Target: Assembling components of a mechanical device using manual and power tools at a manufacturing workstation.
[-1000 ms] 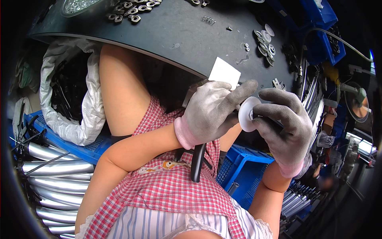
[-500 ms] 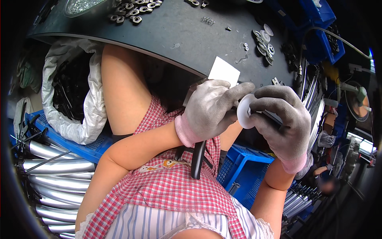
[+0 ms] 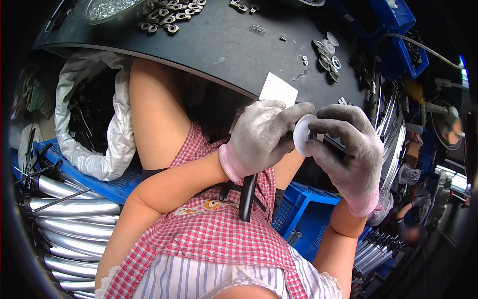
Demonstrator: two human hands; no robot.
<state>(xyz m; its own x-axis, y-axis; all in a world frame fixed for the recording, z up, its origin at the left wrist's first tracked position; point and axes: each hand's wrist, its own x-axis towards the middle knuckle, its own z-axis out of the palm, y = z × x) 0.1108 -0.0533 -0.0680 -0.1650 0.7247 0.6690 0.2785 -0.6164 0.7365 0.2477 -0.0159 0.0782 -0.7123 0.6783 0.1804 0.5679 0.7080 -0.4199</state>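
Both my hands wear grey gloves with pink cuffs and meet just off the table's near edge. A white, translucent plastic disc (image 3: 301,135) stands on edge between them. My right hand (image 3: 348,147) pinches it from the right, thumb and fingers at a small dark centre piece. My left hand (image 3: 261,134) is closed, its thumb and forefinger together close to the disc's left side; what they hold is mostly hidden. Behind my left hand a white square plate (image 3: 279,90) sticks up at the table edge. A black handle (image 3: 247,199) projects below my left wrist.
On the dark table (image 3: 214,45) lie metal ring-ended parts (image 3: 172,15), a spring (image 3: 258,29), small washers (image 3: 305,61) and a pile of discs (image 3: 328,57). A white sack (image 3: 119,124) of black parts stands left, above curved metal tubes (image 3: 74,207). Blue crates (image 3: 303,204) stand right.
My right hand has shifted slightly left and the disc has turned a little, showing its dark centre. My left hand has stayed nearly in place.
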